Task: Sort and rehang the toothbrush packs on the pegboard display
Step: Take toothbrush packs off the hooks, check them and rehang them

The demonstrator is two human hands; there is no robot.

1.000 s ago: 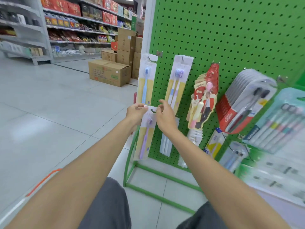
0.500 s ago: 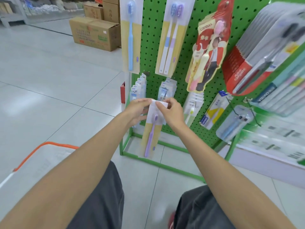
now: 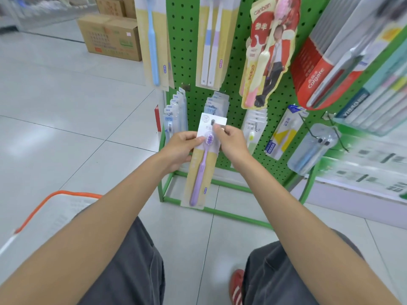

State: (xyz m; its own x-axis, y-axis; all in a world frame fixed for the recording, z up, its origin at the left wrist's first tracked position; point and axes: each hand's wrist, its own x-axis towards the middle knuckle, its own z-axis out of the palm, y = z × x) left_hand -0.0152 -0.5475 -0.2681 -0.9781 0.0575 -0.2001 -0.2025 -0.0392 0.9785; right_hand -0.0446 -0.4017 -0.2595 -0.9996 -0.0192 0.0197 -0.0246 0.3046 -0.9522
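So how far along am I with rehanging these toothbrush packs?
Looks done: the blue toothbrush pack and twin pack hang on the pegboard, upper row. In hand: left hand and right hand pinch the purple toothbrush pack near its top, off any peg. Left: hanging it on a peg.

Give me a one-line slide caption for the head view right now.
The left hand and right hand pinch a yellow-and-white carded purple toothbrush pack before the green metal pegboard.

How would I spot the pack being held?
Find the green pegboard; before its lower rows the left hand and right hand hold the purple toothbrush pack near its top. It is long and flat, with a single purple brush on yellow card, unlike the blue toothbrush pack hung above.
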